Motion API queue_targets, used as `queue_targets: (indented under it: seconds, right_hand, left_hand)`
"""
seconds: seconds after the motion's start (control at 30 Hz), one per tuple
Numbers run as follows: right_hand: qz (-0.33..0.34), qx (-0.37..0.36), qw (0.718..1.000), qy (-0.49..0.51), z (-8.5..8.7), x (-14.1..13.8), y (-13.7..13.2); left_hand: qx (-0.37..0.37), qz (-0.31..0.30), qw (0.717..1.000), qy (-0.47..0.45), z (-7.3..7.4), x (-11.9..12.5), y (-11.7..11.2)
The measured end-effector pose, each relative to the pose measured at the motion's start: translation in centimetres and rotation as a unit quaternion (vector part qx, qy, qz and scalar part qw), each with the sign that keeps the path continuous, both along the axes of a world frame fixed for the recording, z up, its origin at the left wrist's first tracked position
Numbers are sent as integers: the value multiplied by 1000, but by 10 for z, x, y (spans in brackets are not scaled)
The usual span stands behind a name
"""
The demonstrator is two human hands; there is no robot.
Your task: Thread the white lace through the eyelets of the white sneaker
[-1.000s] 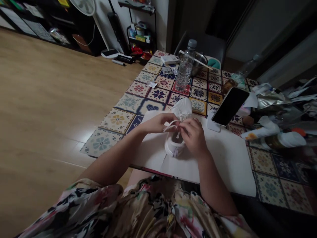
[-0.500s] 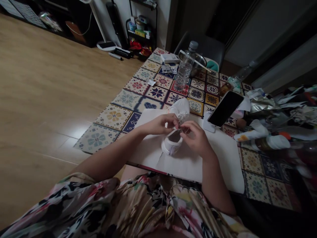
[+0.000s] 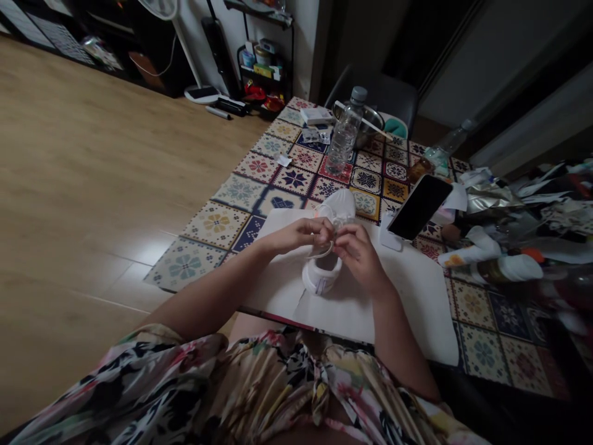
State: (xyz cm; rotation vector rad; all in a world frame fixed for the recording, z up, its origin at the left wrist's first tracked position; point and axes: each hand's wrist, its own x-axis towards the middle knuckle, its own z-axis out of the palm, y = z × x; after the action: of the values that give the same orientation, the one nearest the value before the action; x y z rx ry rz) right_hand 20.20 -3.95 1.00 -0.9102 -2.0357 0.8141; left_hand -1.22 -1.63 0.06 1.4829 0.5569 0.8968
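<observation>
A white sneaker (image 3: pixel 320 277) stands on a white sheet (image 3: pixel 412 303), its heel toward me and its toe pointing away. Over its opening, my left hand (image 3: pixel 308 235) pinches a white shoelace (image 3: pixel 323 254), which hangs in a loop below the fingers. From the other side my right hand (image 3: pixel 357 250) meets it, thumb and fingertips closed on the lace close to the left fingertips. Both hands hide the middle of the shoe and part of its lacing.
On the patterned tabletop (image 3: pixel 215 222), a phone (image 3: pixel 419 207) leans on a white stand at the right. Farther back are a clear plastic bottle (image 3: pixel 345 133) and a metal bowl (image 3: pixel 370 127). Tubes, bottles and wrappers crowd the right side. A chair (image 3: pixel 393 99) stands behind.
My fingers have shifted slightly along the lace, and a lace loop now shows beneath my left hand. The view has tilted a little, so the scene sits slightly lower.
</observation>
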Motion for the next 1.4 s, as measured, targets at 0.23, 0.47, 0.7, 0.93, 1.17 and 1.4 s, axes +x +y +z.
queue_targets:
  seconds: [0.23, 0.47, 0.7, 0.93, 1.17, 1.4]
  right_hand:
    - [-46, -206, 933, 291, 3, 8, 2]
    - [-99, -136, 915, 367, 41, 20, 1]
    - [-159, -111, 867, 458, 54, 12, 7]
    - [-187, -74, 898, 390, 31, -8, 6]
    - [-73, 43, 993, 84, 11, -29, -6]
    - [-65, 32, 993, 90, 16, -29, -11]
  left_hand:
    - [-94, 84, 980, -154, 5, 2, -6]
    - [-113, 275, 926, -234, 11, -9, -5]
    - [-135, 237, 933, -235, 9, -14, -9]
    - [-147, 86, 967, -188, 6, -10, -11]
    - [-220, 91, 959, -155, -3, 19, -20]
    - [-155, 205, 952, -168, -9, 25, -25]
